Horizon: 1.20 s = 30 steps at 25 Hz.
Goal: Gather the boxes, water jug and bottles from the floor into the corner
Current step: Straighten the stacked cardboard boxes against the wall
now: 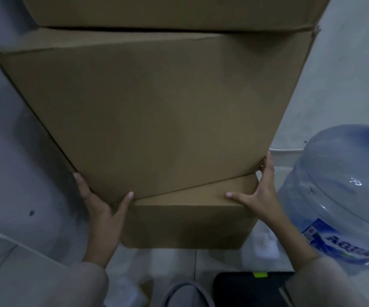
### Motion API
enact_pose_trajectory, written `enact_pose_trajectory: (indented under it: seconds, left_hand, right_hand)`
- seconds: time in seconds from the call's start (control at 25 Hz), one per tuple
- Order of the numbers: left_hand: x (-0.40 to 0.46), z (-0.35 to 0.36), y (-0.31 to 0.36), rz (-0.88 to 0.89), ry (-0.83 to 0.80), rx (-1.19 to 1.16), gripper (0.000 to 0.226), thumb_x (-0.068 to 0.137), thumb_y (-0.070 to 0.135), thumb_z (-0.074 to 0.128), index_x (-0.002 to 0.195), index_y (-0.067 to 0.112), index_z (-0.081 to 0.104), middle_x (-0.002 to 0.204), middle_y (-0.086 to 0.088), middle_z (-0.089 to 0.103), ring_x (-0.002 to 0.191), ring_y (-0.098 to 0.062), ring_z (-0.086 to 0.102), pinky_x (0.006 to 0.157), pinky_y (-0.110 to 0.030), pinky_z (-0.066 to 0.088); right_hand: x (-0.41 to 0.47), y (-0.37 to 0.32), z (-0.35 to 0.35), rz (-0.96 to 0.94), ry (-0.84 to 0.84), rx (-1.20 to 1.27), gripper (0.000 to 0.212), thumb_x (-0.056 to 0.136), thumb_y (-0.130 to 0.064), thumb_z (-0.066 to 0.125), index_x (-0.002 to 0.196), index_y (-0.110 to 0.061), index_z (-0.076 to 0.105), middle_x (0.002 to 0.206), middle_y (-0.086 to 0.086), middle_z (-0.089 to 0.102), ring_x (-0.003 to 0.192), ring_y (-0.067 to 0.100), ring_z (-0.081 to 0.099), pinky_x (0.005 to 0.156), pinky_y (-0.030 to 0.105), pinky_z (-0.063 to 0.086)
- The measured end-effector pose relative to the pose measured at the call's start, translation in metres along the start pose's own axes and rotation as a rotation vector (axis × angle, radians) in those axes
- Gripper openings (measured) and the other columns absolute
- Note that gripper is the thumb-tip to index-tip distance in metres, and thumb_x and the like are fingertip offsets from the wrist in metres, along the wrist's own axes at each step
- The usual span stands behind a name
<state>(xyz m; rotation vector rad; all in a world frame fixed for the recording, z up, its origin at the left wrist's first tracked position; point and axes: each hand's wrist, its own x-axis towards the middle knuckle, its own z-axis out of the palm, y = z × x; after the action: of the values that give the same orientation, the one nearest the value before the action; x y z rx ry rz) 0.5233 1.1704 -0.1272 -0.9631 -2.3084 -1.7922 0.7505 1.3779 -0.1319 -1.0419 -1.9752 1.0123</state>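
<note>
Nearest to you, at the bottom edge, lie a black object with a small green tag (260,274) and a grey curved band (185,286) on the pale tiled floor (170,260); what they are cannot be told. Your two sleeves (46,282) come in from the lower corners.

Beyond them, you have two hands on a stack of three cardboard boxes. Your left hand (100,207) cups the near left corner of the middle box (148,111), fingers straight along its left side and thumb spread up its front face, a wide-open grip pressing rather than curling. Your right hand (259,193) is spread just as wide: its thumb lies flat along the top front edge of the bottom box (185,224), and its fingers reach up to the middle box's near right corner.

That middle box sits twisted on the bottom one, its long axis running left to right and its near edge slanting up toward the right, so a wedge of the lower box's top shows. The bottom box stands square on the floor. A third box (174,12) rests on top, farthest up.

To your right, one blue water jug (342,191) labelled AQUA stands just beside the stack. Grey walls (13,129) close in behind on both sides.
</note>
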Motion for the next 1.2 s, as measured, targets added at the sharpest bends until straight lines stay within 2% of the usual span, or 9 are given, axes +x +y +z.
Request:
enact_pose_trajectory:
  seconds: [0.12, 0.28, 0.4, 0.48, 0.6, 0.76, 0.88, 1.04, 1.2]
  left_hand:
    - [0.009, -0.009, -0.012, 0.092, -0.119, 0.077, 0.117, 0.075, 0.004, 0.071, 0.13, 0.042, -0.025, 0.153, 0.007, -0.01, 0.145, -0.007, 0.002, 0.119, -0.023, 0.005]
    - [0.033, -0.028, -0.031, 0.061, -0.242, 0.092, 0.126, 0.072, 0.014, 0.075, 0.126, 0.054, -0.031, 0.151, 0.02, -0.012, 0.146, -0.004, 0.003, 0.12, -0.04, 0.015]
    - [0.046, -0.033, -0.04, 0.036, -0.287, 0.048, 0.131, 0.068, 0.011, 0.078, 0.125, 0.061, -0.029, 0.15, 0.028, -0.012, 0.146, -0.004, 0.006, 0.118, -0.048, 0.021]
    - [0.047, -0.031, -0.043, 0.034, -0.261, 0.022, 0.133, 0.066, 0.006, 0.079, 0.127, 0.06, -0.026, 0.143, 0.041, -0.013, 0.145, 0.0, 0.005, 0.118, -0.048, 0.021]
    - [0.054, -0.029, -0.051, -0.008, -0.223, -0.011, 0.134, 0.065, 0.002, 0.079, 0.13, 0.062, -0.021, 0.135, 0.052, -0.008, 0.145, -0.008, 0.013, 0.114, -0.054, 0.027]
    - [0.062, -0.023, -0.058, -0.078, -0.153, -0.091, 0.13, 0.065, -0.005, 0.077, 0.134, 0.063, -0.01, 0.154, 0.018, 0.015, 0.139, -0.021, 0.034, 0.107, -0.056, 0.036]
    - [0.063, -0.007, -0.053, -0.161, -0.082, -0.192, 0.121, 0.068, -0.015, 0.07, 0.144, 0.039, -0.006, 0.144, -0.001, 0.031, 0.126, -0.02, 0.046, 0.107, -0.042, 0.039]
    - [0.071, 0.012, -0.054, -0.192, -0.051, -0.255, 0.094, 0.068, -0.012, 0.071, 0.143, 0.014, 0.021, 0.144, -0.012, 0.042, 0.124, -0.024, 0.051, 0.106, -0.042, 0.042]
    - [0.075, 0.018, -0.062, -0.207, -0.013, -0.255, 0.087, 0.066, -0.007, 0.075, 0.138, 0.009, 0.029, 0.141, -0.011, 0.046, 0.122, -0.025, 0.053, 0.105, -0.043, 0.043]
  right_hand:
    - [0.002, 0.001, 0.001, -0.018, 0.052, -0.056, 0.131, 0.049, -0.041, 0.084, 0.147, -0.016, 0.001, 0.151, 0.006, 0.018, 0.137, 0.02, 0.027, 0.115, 0.038, 0.029]
    - [0.0, -0.001, 0.018, -0.058, 0.261, -0.089, 0.1, 0.06, -0.038, 0.082, 0.137, -0.005, 0.026, 0.132, 0.016, 0.035, 0.12, 0.027, 0.041, 0.103, 0.041, 0.041]
    - [-0.002, -0.002, 0.024, -0.059, 0.353, -0.073, 0.091, 0.063, -0.056, 0.066, 0.131, -0.004, 0.033, 0.124, 0.016, 0.04, 0.112, 0.027, 0.046, 0.096, 0.042, 0.046]
    - [-0.002, -0.004, 0.021, -0.057, 0.294, -0.089, 0.1, 0.058, -0.061, 0.063, 0.131, 0.0, 0.031, 0.122, 0.011, 0.039, 0.111, 0.021, 0.042, 0.096, 0.034, 0.042]
    - [0.001, 0.0, 0.012, -0.077, 0.054, -0.275, 0.109, 0.048, -0.045, 0.086, 0.127, 0.003, 0.029, 0.117, 0.006, 0.032, 0.109, 0.017, 0.035, 0.094, 0.031, 0.037]
    - [0.002, 0.005, -0.001, 0.01, -0.33, -0.122, 0.088, 0.065, -0.012, 0.082, 0.122, -0.025, 0.017, 0.116, -0.009, 0.039, 0.104, 0.006, 0.045, 0.084, 0.009, 0.041]
    - [0.007, 0.006, 0.005, 0.021, -0.232, -0.101, 0.07, 0.07, -0.009, 0.078, 0.114, -0.022, 0.025, 0.105, -0.01, 0.046, 0.09, 0.004, 0.049, 0.066, 0.0, 0.041]
    - [0.013, 0.008, 0.019, -0.007, -0.085, -0.057, 0.057, 0.078, -0.008, 0.071, 0.112, -0.023, 0.028, 0.098, -0.017, 0.049, 0.092, 0.014, 0.05, 0.063, 0.005, 0.041]
    - [0.018, 0.013, 0.028, 0.02, -0.048, -0.077, 0.047, 0.085, -0.018, 0.063, 0.11, -0.026, 0.024, 0.106, -0.002, 0.051, 0.094, 0.019, 0.051, 0.072, 0.027, 0.04]
